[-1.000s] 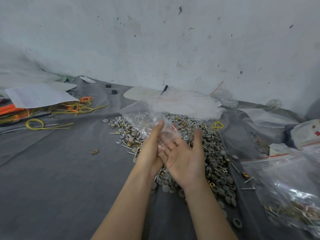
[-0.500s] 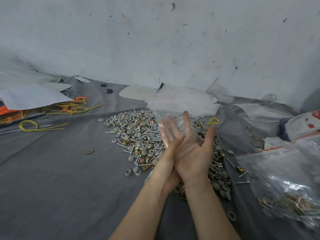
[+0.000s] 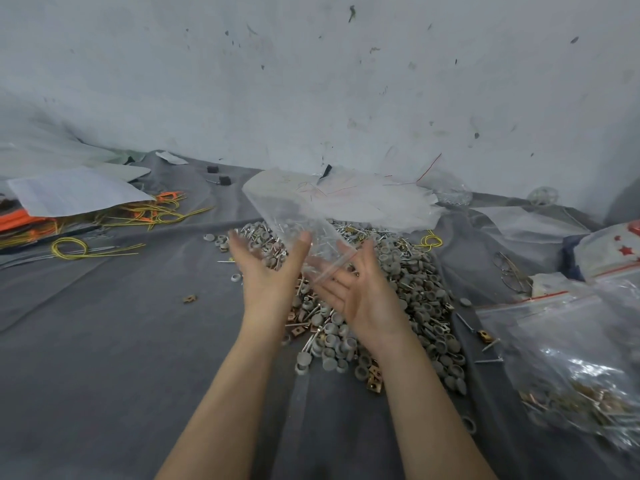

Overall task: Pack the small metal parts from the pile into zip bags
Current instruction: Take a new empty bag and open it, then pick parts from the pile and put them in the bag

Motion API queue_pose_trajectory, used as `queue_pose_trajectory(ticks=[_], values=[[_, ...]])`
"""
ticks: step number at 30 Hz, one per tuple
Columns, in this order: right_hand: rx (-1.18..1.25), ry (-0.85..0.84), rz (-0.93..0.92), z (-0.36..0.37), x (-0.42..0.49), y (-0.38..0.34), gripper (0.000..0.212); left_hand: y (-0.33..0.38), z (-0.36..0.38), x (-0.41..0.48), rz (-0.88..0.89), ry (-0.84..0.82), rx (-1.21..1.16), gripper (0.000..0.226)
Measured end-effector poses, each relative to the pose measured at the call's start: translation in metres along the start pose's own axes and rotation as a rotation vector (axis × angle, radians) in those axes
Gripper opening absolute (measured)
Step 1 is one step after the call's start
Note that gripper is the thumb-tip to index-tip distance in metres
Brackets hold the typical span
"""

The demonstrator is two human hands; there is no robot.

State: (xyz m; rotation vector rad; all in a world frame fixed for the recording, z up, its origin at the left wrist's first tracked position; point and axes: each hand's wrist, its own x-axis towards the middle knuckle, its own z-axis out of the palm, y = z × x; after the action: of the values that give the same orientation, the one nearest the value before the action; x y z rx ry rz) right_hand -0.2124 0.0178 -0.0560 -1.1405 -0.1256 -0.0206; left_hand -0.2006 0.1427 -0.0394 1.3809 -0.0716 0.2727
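Two hands, one head view.

1. Empty zip bag: clear thin film, held up over the far side of the pile, between the hands. Judged nearly weightless, limp and slippery, with walls that cling together. Best taken at the stiffer zip edge, one wall to each hand, so the mouth stays open.
2. Left hand: palm inward, fingers straight and spread, thumb against the film. No pinch shows.
3. Right hand: palm up, fingers spread, the bag's lower end lying across the fingertips.
4. Pile: grey round caps, screws and brass square pieces heaped on grey cloth beneath the hands. Judged hard, dense and rollable; the screw points could pierce film, so scoop modest handfuls.
5. Filled zip bag: at right, red-striped top, parts sagging inside.
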Motion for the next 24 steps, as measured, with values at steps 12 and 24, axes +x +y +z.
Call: queue_pose_trajectory(ticks=[12, 24], values=[[-0.627, -0.135, 0.303, 0.028, 0.021, 0.002, 0.091, -0.007, -0.029, 0.011, 0.273, -0.602, 1.418, 0.121], [-1.14, -0.019, -0.182, 0.1, 0.071, 0.081, 0.033, 0.019, -0.124, 0.051, 0.049, -0.073, 1.023, 0.093]])
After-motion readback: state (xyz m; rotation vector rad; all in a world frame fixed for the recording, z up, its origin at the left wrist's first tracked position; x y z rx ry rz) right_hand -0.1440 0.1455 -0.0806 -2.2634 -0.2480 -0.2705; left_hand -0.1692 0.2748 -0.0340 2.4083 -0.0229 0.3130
